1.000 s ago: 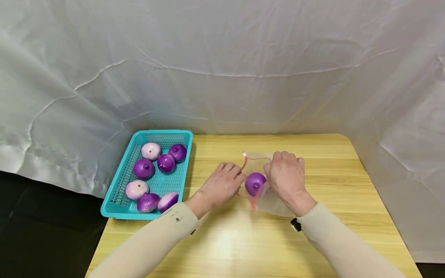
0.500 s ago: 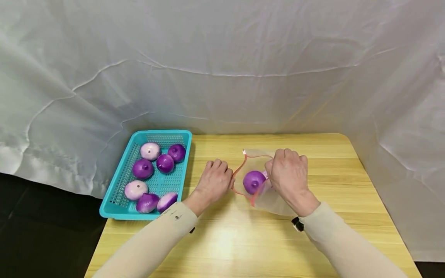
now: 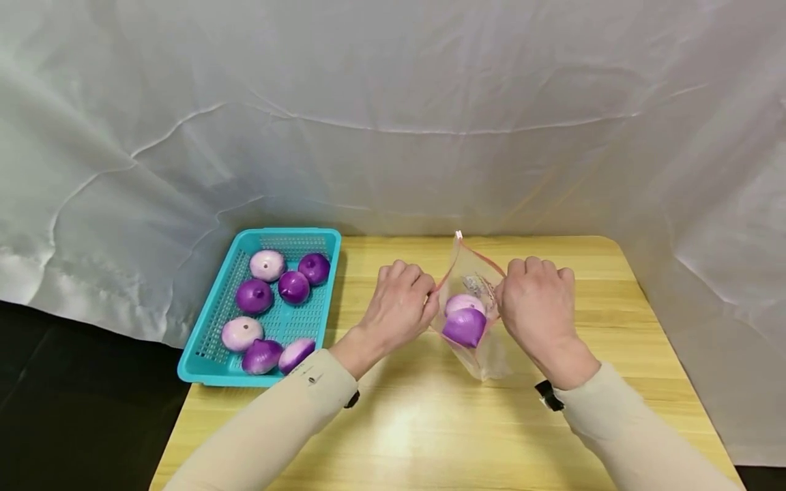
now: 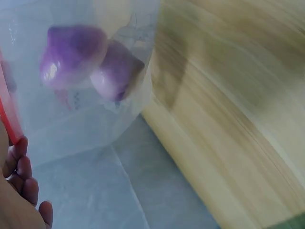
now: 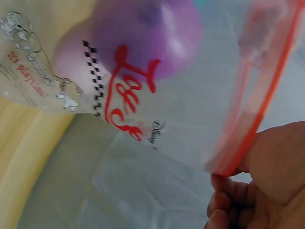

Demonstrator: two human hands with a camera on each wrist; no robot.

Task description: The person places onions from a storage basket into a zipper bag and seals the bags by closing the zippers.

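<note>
A clear plastic zip bag (image 3: pixel 488 365) with a red-edged mouth is held up between both hands, its mouth spread wide. Inside lie two purple onions, one (image 3: pixel 464 327) in front of a paler one (image 3: pixel 462 302). My left hand (image 3: pixel 399 303) pinches the left side of the red rim, and my right hand (image 3: pixel 540 314) pinches the right side. In the right wrist view, red lettering and cartoon figures show on the bag, with the thumb and finger pressed on its red strip (image 5: pixel 259 112). The left wrist view shows both onions through the bag wall.
A turquoise perforated basket (image 3: pixel 333 286) stands at the table's left, holding several purple and whitish onions (image 3: pixel 254 296). The wooden table (image 3: pixel 393 436) meets a grey-white cloth backdrop (image 3: pixel 393 170) behind and at the right. Black material lies beyond the left edge.
The bag has been tilted up from lying toward the left, and its mouth now faces upward. The left hand moved slightly right, the right hand farther right. A second onion shows more plainly inside.
</note>
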